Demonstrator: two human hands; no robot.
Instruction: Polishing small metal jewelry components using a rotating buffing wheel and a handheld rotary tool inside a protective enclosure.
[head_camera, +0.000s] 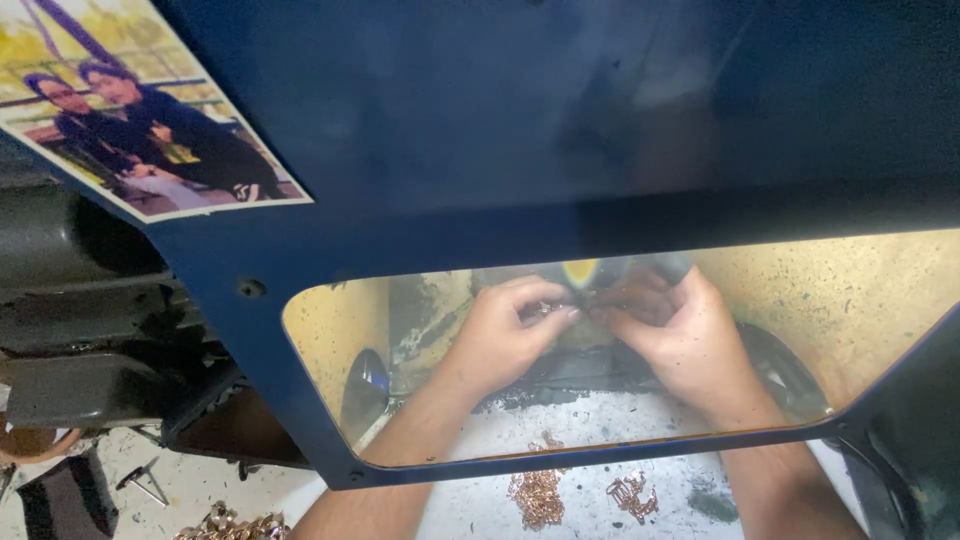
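Note:
Both my hands reach inside a dark blue cabinet (480, 130) and show through its window (850, 300). My left hand (505, 335) pinches a small shiny metal piece (548, 308) between thumb and fingers. My right hand (680, 330) meets it at the same spot, fingers closed on the piece. A round wheel-like part (585, 270) sits just behind the fingertips, blurred. My forearms pass under the cabinet's lower edge.
Copper-coloured chain pieces (538, 497) and a smaller clump (630, 495) lie on the white bench below the window. More chain (235, 525) lies at the lower left. A photograph (140, 110) is stuck to the cabinet's top left. Dark machinery (80, 300) stands left.

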